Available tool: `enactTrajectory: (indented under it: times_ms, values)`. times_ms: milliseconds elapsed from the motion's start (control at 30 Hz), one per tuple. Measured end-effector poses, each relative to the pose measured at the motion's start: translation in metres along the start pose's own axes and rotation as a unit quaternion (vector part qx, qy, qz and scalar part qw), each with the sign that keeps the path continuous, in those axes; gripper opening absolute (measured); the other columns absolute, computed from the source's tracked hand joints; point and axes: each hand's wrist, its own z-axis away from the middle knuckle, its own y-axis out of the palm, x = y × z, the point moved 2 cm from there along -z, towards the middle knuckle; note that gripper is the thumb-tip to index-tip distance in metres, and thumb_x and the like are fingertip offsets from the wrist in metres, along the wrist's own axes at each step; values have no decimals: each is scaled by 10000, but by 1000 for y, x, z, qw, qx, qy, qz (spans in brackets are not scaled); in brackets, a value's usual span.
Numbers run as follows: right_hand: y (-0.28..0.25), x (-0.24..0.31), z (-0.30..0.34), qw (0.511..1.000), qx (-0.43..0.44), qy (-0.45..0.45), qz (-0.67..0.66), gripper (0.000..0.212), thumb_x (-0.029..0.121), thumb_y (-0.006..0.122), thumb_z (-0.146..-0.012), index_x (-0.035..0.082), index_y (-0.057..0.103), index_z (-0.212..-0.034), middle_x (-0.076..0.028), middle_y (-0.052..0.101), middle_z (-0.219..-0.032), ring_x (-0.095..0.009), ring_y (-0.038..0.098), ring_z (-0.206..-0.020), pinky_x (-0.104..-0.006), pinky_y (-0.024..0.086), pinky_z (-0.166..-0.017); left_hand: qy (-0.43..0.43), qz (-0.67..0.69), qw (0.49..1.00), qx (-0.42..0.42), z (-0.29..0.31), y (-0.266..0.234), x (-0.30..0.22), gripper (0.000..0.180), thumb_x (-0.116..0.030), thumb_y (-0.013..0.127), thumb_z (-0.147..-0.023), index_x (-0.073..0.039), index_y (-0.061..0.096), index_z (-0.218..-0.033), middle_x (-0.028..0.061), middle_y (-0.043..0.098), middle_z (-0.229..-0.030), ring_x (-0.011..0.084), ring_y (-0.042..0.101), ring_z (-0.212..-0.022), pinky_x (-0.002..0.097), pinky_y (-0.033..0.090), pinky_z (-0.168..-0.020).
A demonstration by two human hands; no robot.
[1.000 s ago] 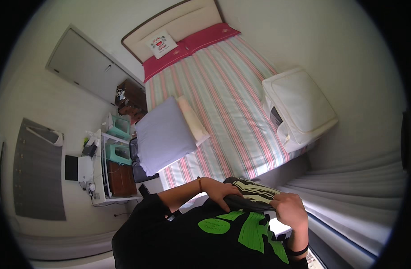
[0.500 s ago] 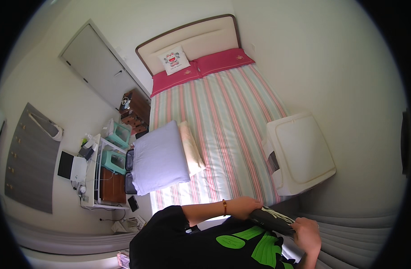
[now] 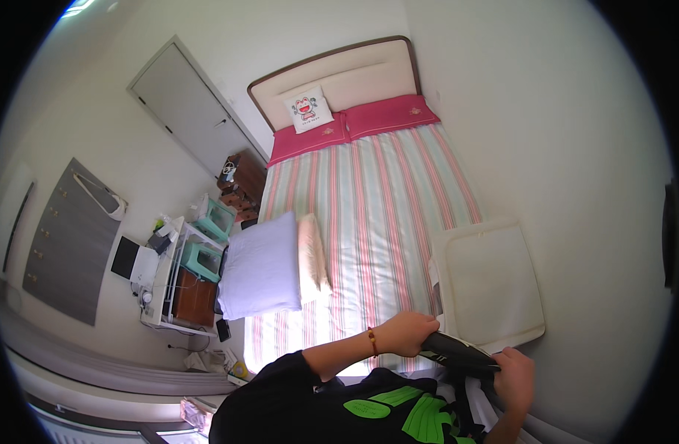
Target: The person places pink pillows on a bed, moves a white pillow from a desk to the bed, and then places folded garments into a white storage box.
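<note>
A long dark piece [image 3: 458,351] with a small pale mark is stretched between my two hands, low in the view and to the right. I cannot make out its exact kind. My left hand [image 3: 407,333], with a beaded bracelet at its wrist, is closed around the left end. On the other end, my right hand [image 3: 516,377] has its fingers wrapped over the edge. Just beyond the dark piece stands a white bin-like box [image 3: 495,288] with a flat lid, at the bed's right side. Whatever hangs beneath the dark piece is partly hidden by my hands and black shirt.
A striped bed [image 3: 376,200] fills the middle, with red pillows [image 3: 391,115] at its headboard. A lavender pillow [image 3: 262,266] and a cream pillow [image 3: 311,255] lie at its left edge. Further left are a white desk [image 3: 162,288], teal-framed boxes [image 3: 202,260] and a door [image 3: 182,103].
My view has shifted, and the room sits lower and further right. Both hands still hold the dark piece; its pale cords, plain before, are mostly out of sight. My left hand is slightly higher.
</note>
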Motion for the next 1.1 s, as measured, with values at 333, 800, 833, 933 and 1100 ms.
enactTrajectory:
  times_ms: [333, 800, 833, 933, 1100]
  values:
    - [-54, -131, -43, 998, 22, -54, -20, 219, -32, 605, -642, 55, 684, -827, -100, 609, -774, -329, 604, -782, -435, 474, -670, -87, 42, 994, -43, -93, 1, -59, 285, -160, 681, -757, -51, 549, -985, 132, 588, -896, 351, 624, -817, 432, 505, -700]
    - [73, -143, -289, 912, 283, -261, 138, 165, 72, 639, -779, 109, 716, -920, -117, 692, -910, -307, 639, -952, -446, 493, -872, -290, 691, 636, -185, -128, 139, 53, 357, -23, 564, -740, 52, 624, -1083, 62, 651, -895, 161, 608, -747, 289, 503, -673]
    - [111, -135, -296, 902, 232, -305, 199, 160, 89, 616, -806, 115, 719, -927, -108, 683, -927, -293, 615, -1015, -493, 416, -1006, -325, 687, 624, -183, -124, 165, 72, 309, -21, 562, -737, 39, 633, -1032, 54, 638, -856, 163, 590, -697, 296, 491, -635]
    - [177, -91, -276, 918, 117, -375, 53, 253, 185, 652, -845, 109, 654, -1086, -97, 591, -1204, -280, 460, -1279, -588, 261, -1116, -337, 726, 511, -315, -98, 253, 128, 309, -2, 563, -783, 1, 582, -1091, 50, 624, -887, 185, 585, -670, 314, 483, -601]
    - [191, -143, -179, 973, 31, -220, -69, 436, 216, 689, -844, 92, 574, -1246, -172, 478, -1359, -361, 422, -1304, -576, 285, -1106, -426, 730, 503, -180, -46, 276, 155, 474, -73, 559, -884, -149, 433, -1334, 12, 613, -1004, 155, 609, -839, 398, 497, -806]
